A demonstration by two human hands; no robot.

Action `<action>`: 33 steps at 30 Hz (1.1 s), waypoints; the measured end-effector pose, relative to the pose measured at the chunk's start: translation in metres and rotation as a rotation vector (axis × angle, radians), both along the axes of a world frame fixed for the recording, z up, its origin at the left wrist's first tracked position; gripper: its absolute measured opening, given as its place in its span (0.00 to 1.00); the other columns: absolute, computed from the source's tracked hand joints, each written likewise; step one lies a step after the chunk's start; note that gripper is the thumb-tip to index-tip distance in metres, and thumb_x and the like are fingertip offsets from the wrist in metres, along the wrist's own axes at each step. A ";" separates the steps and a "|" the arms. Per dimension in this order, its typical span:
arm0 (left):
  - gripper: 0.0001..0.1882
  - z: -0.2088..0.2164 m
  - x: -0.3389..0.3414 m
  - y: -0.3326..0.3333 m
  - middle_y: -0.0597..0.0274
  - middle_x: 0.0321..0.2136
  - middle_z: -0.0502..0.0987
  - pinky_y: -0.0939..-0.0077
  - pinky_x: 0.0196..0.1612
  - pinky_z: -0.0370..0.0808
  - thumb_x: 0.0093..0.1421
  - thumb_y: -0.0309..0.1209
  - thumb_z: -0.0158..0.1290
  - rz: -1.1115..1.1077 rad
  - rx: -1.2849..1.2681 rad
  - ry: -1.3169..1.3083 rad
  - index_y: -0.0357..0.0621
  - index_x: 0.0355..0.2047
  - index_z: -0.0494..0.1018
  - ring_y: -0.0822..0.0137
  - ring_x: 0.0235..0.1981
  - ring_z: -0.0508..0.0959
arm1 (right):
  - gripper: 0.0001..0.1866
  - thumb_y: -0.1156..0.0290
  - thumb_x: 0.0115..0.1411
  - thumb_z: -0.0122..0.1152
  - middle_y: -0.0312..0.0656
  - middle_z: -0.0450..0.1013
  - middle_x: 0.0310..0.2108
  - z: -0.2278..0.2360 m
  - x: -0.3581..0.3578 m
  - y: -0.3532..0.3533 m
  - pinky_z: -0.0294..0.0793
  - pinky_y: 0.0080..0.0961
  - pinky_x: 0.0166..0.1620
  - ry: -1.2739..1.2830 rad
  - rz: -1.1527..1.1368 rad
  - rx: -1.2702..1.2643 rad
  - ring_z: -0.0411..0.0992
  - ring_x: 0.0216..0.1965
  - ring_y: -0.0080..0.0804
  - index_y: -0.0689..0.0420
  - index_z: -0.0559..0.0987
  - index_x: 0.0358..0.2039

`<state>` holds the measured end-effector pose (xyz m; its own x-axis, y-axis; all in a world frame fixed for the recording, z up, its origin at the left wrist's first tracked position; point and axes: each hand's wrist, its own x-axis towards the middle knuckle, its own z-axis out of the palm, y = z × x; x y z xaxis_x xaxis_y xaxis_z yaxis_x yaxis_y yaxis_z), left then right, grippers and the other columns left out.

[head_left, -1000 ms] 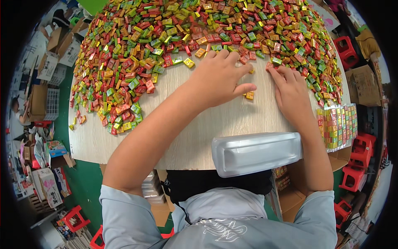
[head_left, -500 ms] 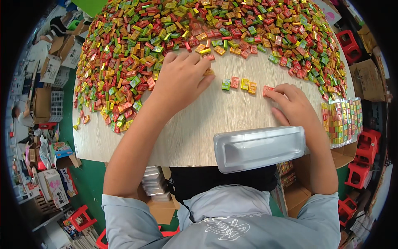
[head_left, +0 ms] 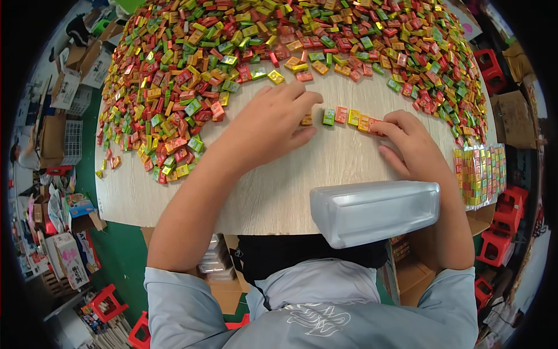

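Note:
Small rectangular wrapped candies stand in a short row at the middle of the table: a green candy (head_left: 329, 116), a pink-red candy (head_left: 341, 115), a yellow candy (head_left: 353, 118) and an orange candy (head_left: 364, 123). At the row's right end, the fingertips of my right hand (head_left: 414, 145) rest on a red candy (head_left: 377, 128), its thumb held apart. My left hand (head_left: 273, 125) is just left of the row, pinching another orange candy (head_left: 306, 119) between thumb and fingers, which partly hide it. Near my right forearm lies a stack of clear plastic trays (head_left: 375, 212).
A large heap of mixed candies (head_left: 192, 75) curves around the table's far and left sides. Filled clear packs (head_left: 479, 174) lie at the right edge. Red stools (head_left: 494, 244) and cardboard boxes (head_left: 514, 122) stand beyond. More clear containers (head_left: 216, 262) sit below the table's front edge.
My left hand has brought its orange candy right and nearer, beside the row. Under my right fingertips the red candy has slid left, closing its gap with the row. The whole view has shifted slightly.

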<state>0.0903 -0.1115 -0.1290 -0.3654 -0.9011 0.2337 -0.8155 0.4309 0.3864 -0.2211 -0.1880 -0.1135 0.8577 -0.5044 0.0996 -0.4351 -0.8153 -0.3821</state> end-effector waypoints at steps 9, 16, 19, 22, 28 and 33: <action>0.31 -0.006 -0.010 -0.001 0.48 0.52 0.74 0.52 0.57 0.74 0.61 0.33 0.64 -0.015 -0.041 0.086 0.44 0.63 0.68 0.44 0.52 0.77 | 0.22 0.76 0.60 0.65 0.50 0.70 0.52 0.007 0.016 -0.004 0.72 0.40 0.58 0.015 0.042 0.029 0.72 0.53 0.50 0.57 0.78 0.56; 0.25 -0.008 -0.010 -0.006 0.48 0.50 0.74 0.56 0.55 0.76 0.61 0.32 0.63 -0.017 0.042 0.133 0.40 0.57 0.73 0.46 0.51 0.78 | 0.29 0.73 0.61 0.67 0.51 0.68 0.55 0.005 0.022 -0.004 0.74 0.37 0.57 -0.037 -0.098 0.110 0.71 0.55 0.50 0.58 0.72 0.63; 0.22 -0.008 -0.013 -0.007 0.49 0.49 0.74 0.56 0.54 0.76 0.62 0.32 0.63 -0.006 0.050 0.130 0.39 0.54 0.74 0.47 0.50 0.78 | 0.29 0.71 0.61 0.69 0.50 0.68 0.54 0.004 0.030 -0.004 0.76 0.36 0.55 -0.072 -0.099 0.119 0.71 0.54 0.48 0.59 0.72 0.62; 0.20 -0.010 -0.019 -0.007 0.50 0.47 0.74 0.56 0.53 0.75 0.62 0.33 0.63 -0.001 0.015 0.124 0.38 0.52 0.75 0.47 0.48 0.78 | 0.29 0.69 0.61 0.71 0.49 0.69 0.52 -0.003 0.038 -0.006 0.77 0.35 0.51 -0.029 -0.069 0.064 0.73 0.50 0.45 0.58 0.73 0.61; 0.18 -0.014 -0.024 -0.004 0.51 0.45 0.74 0.56 0.52 0.75 0.62 0.33 0.63 0.015 -0.010 0.103 0.38 0.49 0.76 0.48 0.47 0.78 | 0.20 0.67 0.60 0.72 0.46 0.72 0.43 -0.001 0.050 -0.008 0.78 0.37 0.44 -0.072 -0.089 0.150 0.77 0.39 0.45 0.57 0.81 0.52; 0.17 -0.014 -0.025 -0.006 0.51 0.43 0.74 0.58 0.50 0.76 0.62 0.34 0.63 0.023 -0.023 0.106 0.38 0.48 0.77 0.48 0.46 0.78 | 0.19 0.67 0.62 0.71 0.45 0.72 0.43 -0.008 0.046 -0.009 0.77 0.35 0.45 -0.054 -0.125 0.129 0.76 0.41 0.42 0.58 0.81 0.52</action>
